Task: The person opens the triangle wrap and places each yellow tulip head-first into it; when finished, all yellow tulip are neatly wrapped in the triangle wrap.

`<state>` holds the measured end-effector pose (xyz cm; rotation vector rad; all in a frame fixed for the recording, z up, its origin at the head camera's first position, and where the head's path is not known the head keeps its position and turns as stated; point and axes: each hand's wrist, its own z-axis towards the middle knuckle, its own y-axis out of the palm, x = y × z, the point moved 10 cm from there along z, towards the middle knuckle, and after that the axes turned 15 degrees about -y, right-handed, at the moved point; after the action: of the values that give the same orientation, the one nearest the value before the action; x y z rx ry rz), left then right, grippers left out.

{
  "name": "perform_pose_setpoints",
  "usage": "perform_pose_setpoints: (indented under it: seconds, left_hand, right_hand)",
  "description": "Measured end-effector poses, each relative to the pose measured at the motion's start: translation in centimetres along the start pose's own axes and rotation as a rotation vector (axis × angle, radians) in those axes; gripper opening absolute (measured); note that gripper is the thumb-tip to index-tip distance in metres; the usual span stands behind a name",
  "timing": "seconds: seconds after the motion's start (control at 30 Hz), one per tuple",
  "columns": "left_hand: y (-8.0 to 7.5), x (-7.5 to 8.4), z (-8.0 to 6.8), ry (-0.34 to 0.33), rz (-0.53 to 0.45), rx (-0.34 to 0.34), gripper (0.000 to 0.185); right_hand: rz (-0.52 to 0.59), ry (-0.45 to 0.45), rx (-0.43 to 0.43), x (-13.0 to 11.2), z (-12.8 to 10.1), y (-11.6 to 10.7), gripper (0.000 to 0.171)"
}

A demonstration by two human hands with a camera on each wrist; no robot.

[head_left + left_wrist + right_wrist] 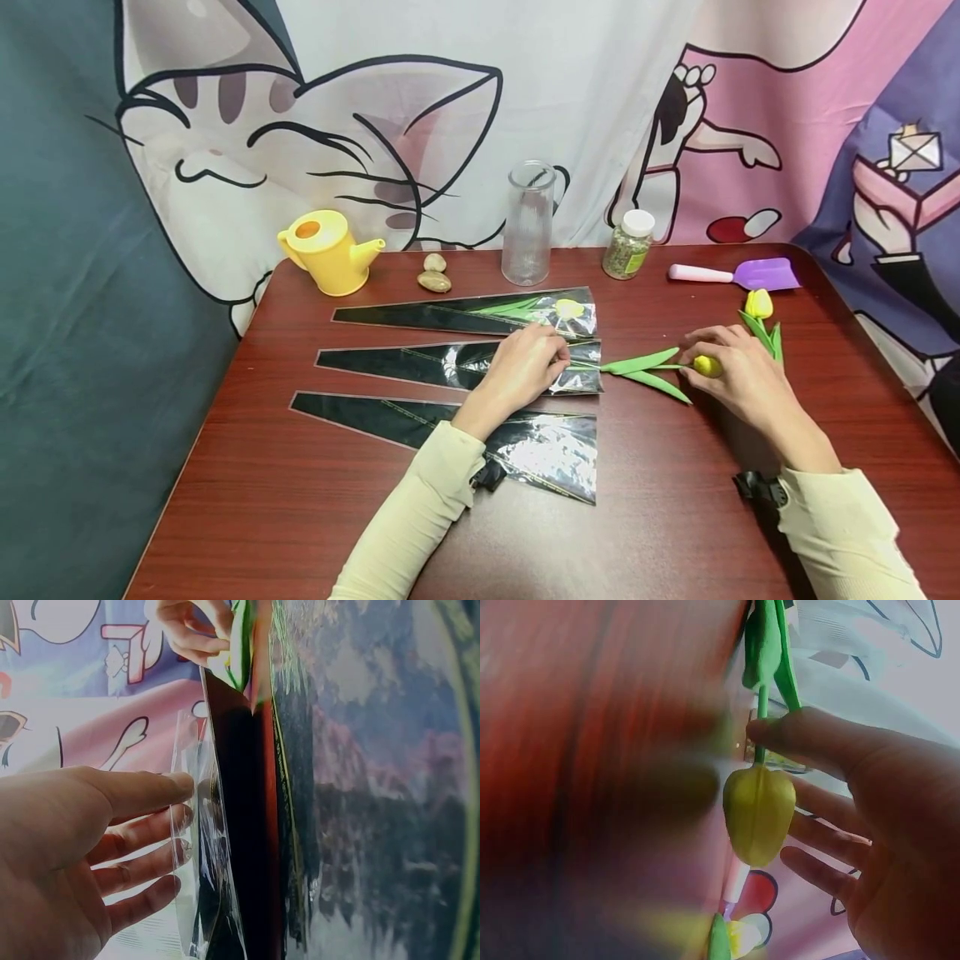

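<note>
My right hand (731, 367) pinches the stem of a yellow artificial tulip (759, 814) just below its bloom. The tulip's green leaves (637, 364) point left, and its stem end enters the mouth of the middle flower sleeve (412, 362), black with a clear front. With thumb and fingers, my left hand (525, 362) holds the clear film at that sleeve's wide end, lifted off the dark backing in the left wrist view. Behind it lies a sleeve (390, 314) with a yellow tulip (568, 309) inside. Nearest me is a flat third sleeve (555, 450).
Another yellow tulip (759, 304) lies beyond my right hand, near a purple shovel (765, 273). Along the back edge stand a yellow watering can (327, 254), stones (434, 282), a clear ribbed vase (527, 225) and a white-lidded jar (628, 246). A printed curtain (450, 100) hangs behind.
</note>
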<state>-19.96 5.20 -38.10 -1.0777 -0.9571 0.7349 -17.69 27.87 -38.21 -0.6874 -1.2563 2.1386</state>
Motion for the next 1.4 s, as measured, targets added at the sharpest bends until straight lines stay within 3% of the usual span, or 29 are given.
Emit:
perform_pose_setpoints:
  seconds: [0.23,0.47,0.83,1.4]
  left_hand:
    - [-0.1,0.1,0.0,0.009,-0.002,0.019,0.005]
    - [-0.5,0.4,-0.1,0.025,-0.039,0.029,0.005]
    - [-0.7,1.0,-0.3,0.052,-0.056,0.047,0.006]
    - [-0.7,1.0,-0.3,0.054,-0.049,0.042,0.007]
  right_hand:
    - [0.116,-0.034,0.076,-1.4,1.3,-0.4,0.024]
    - [0.162,-0.018,0.052,-2.8,3.3,1.0,0.020]
    - [0.232,-0.085,0.052,-4.7,5.9,3.6,0.020]
    - [0.267,-0.052,0.015,-4.6,6.2,4.7,0.021]
